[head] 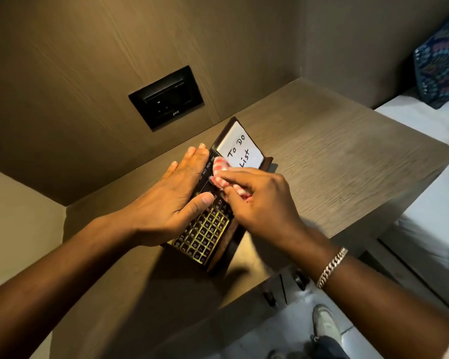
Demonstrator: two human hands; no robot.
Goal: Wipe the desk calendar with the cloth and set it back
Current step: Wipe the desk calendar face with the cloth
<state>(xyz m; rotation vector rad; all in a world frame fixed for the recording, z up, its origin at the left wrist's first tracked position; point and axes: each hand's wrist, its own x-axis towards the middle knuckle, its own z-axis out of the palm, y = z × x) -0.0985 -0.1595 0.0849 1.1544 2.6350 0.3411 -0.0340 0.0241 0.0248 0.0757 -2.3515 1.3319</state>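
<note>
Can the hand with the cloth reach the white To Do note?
Probably yes. The right hand presses the cloth on the calendar right beside the note, and nothing lies between them. The left hand is on the other side.

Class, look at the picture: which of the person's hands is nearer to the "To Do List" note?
Right. The right hand, gripping the cloth, sits just below the note, the cloth touching its edge. The left hand lies flat beside the calendar, farther off.
</note>
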